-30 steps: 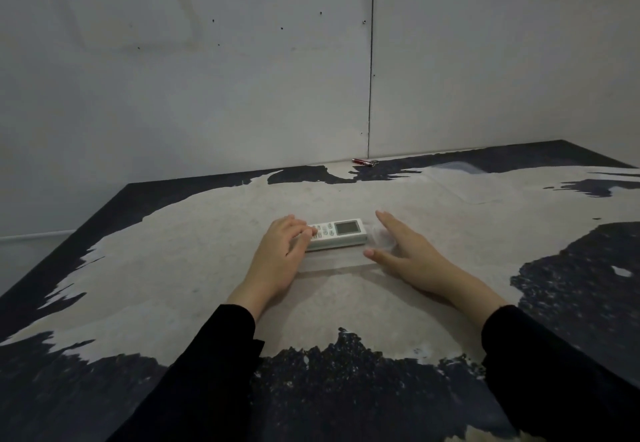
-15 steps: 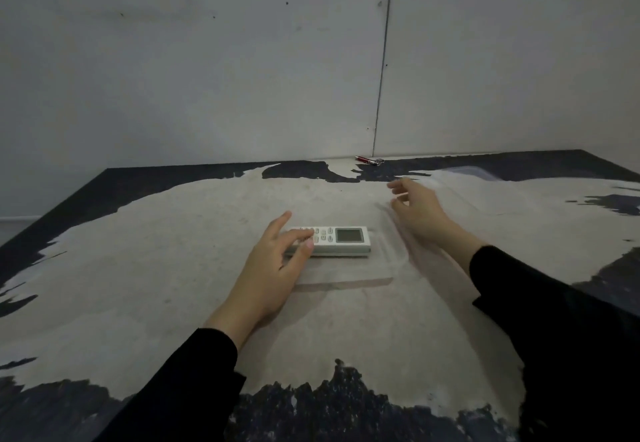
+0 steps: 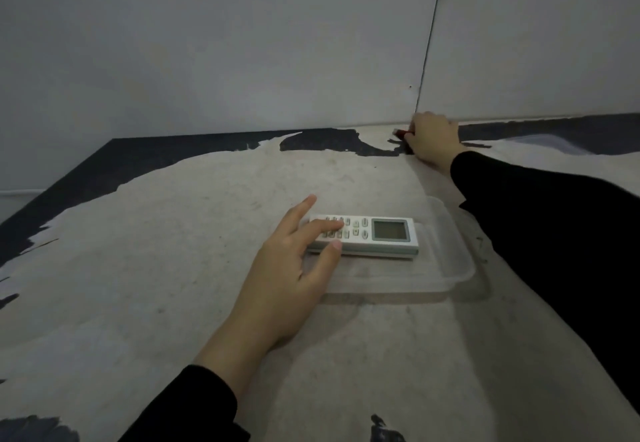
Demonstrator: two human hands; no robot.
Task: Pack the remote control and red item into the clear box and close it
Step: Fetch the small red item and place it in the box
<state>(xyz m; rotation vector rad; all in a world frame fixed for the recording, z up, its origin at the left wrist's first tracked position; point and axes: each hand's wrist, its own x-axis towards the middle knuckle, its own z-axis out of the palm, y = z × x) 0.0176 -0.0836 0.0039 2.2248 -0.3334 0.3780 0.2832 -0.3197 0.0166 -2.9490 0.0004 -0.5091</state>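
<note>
The white remote control [image 3: 377, 235] lies inside the shallow clear box [image 3: 453, 280] at the middle of the table. My left hand [image 3: 294, 268] holds the remote's left end, fingers on the buttons and thumb against its near side. Far back, at the foot of the wall, my right hand [image 3: 431, 141] is cupped over the red item [image 3: 401, 133]. Only the red item's left tip shows past my fingers. The black sleeve of my right arm crosses above the box's right end.
A clear lid [image 3: 540, 141] lies flat on the table at the far right, near the wall. The table [image 3: 173, 268] has a worn pale top with dark patches. Its left edge runs diagonally at the far left. Grey walls meet behind the right hand.
My right hand has left the box's right side and reached far back to the wall, landing on the red item. My left hand has stayed on the remote. The camera moved closer.
</note>
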